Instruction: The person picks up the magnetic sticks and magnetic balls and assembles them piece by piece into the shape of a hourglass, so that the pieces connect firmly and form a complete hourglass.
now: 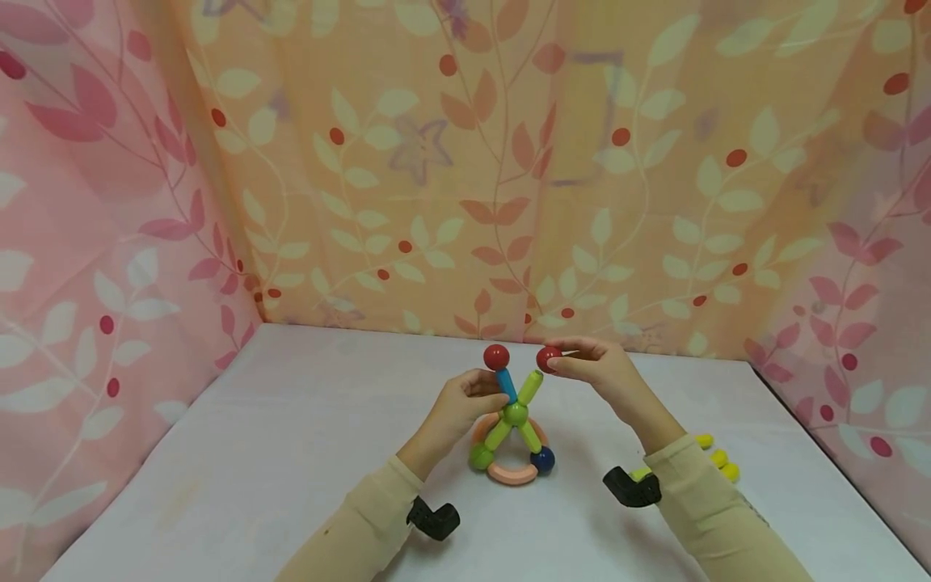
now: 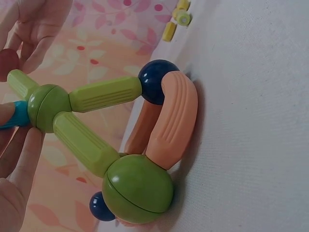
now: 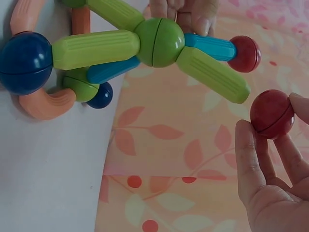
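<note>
A toy structure of rods and balls stands on the table. Its base is a ring of curved peach-coloured rods (image 1: 512,474) joined by a green ball (image 2: 137,188) and dark blue balls (image 1: 542,460). Straight light green rods rise from it to a green ball (image 3: 161,42) at the middle. From there, a blue rod (image 1: 506,385) tipped with a red ball (image 1: 497,356) and a bare-ended light green rod (image 3: 215,75) point upward. My left hand (image 1: 469,398) holds the blue rod. A second red ball (image 3: 272,113) is pinched in my right hand (image 1: 602,370), close beside the bare rod end.
Several yellow pieces (image 1: 720,458) lie on the white table (image 1: 305,453) to the right, partly behind my right sleeve (image 1: 716,505). A black wrist camera (image 1: 434,520) sits on each forearm. Patterned curtains (image 1: 407,202) hang behind the table and at its sides.
</note>
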Tool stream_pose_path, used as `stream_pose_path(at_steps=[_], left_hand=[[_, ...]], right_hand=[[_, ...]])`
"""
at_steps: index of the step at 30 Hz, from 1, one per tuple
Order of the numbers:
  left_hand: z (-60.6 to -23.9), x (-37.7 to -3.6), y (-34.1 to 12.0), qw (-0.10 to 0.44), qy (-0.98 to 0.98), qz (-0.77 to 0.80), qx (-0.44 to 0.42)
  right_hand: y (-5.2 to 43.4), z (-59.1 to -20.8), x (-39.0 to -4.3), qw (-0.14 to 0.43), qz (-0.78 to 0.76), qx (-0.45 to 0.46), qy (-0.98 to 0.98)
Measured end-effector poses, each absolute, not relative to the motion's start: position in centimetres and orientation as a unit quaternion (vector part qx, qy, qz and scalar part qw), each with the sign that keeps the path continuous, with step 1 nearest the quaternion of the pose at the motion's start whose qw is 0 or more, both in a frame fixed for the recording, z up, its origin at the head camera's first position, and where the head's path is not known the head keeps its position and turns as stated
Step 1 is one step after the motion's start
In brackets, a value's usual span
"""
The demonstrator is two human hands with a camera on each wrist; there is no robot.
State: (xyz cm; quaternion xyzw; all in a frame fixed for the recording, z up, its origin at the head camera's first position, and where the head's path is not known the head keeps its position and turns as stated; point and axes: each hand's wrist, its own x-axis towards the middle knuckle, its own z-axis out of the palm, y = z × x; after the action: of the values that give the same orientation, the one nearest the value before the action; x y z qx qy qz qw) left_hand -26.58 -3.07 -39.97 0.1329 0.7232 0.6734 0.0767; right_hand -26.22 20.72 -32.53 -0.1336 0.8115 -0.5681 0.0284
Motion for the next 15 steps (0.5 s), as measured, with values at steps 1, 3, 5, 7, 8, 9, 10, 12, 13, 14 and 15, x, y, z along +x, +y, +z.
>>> stream_pose_path(at_steps=[1,3,5,7,8,9,10,12,13,14,15], left_hand=[[-39.95,-26.54,-3.10,0.077,0.723,0.674,0.133],[-39.94,-26.46,-3.16,0.077,0.723,0.674,0.133],[-39.93,-26.46,-3.12,0.076,0.723,0.673,0.135],[-39.94,-26.47,-3.09,0.076,0.724,0.672,0.136],[-39.97,-26.50,-3.07,0.076,0.724,0.672,0.136],[-39.97,-26.48,-3.07,0.076,0.724,0.672,0.136],[-40.00,-26.50,-3.07,0.075,0.725,0.671,0.136],[-40.01,-26.50,-3.06,0.073,0.726,0.671,0.135],[-40.02,-26.51,-3.05,0.073,0.726,0.671,0.134],[-40.03,-26.50,-3.05,0.073,0.726,0.670,0.134],[-40.03,-26.46,-3.06,0.073,0.727,0.670,0.133]], right_hand=[[20.61,-32.50,-26.20,0.028,-0.564,-0.133,0.814],[20.44,-32.44,-26.15,0.028,-0.558,-0.130,0.819],[20.31,-32.38,-26.06,0.028,-0.551,-0.130,0.824],[20.17,-32.34,-25.95,0.030,-0.545,-0.128,0.828],[20.12,-32.34,-25.92,0.031,-0.542,-0.129,0.830],[20.08,-32.35,-25.90,0.031,-0.539,-0.131,0.832],[20.02,-32.36,-25.88,0.032,-0.538,-0.128,0.832],[20.00,-32.44,-25.92,0.031,-0.539,-0.125,0.832],[20.02,-32.47,-25.95,0.030,-0.538,-0.127,0.833],[20.04,-32.53,-25.96,0.031,-0.540,-0.126,0.832],[20.08,-32.61,-25.95,0.031,-0.542,-0.124,0.831]])
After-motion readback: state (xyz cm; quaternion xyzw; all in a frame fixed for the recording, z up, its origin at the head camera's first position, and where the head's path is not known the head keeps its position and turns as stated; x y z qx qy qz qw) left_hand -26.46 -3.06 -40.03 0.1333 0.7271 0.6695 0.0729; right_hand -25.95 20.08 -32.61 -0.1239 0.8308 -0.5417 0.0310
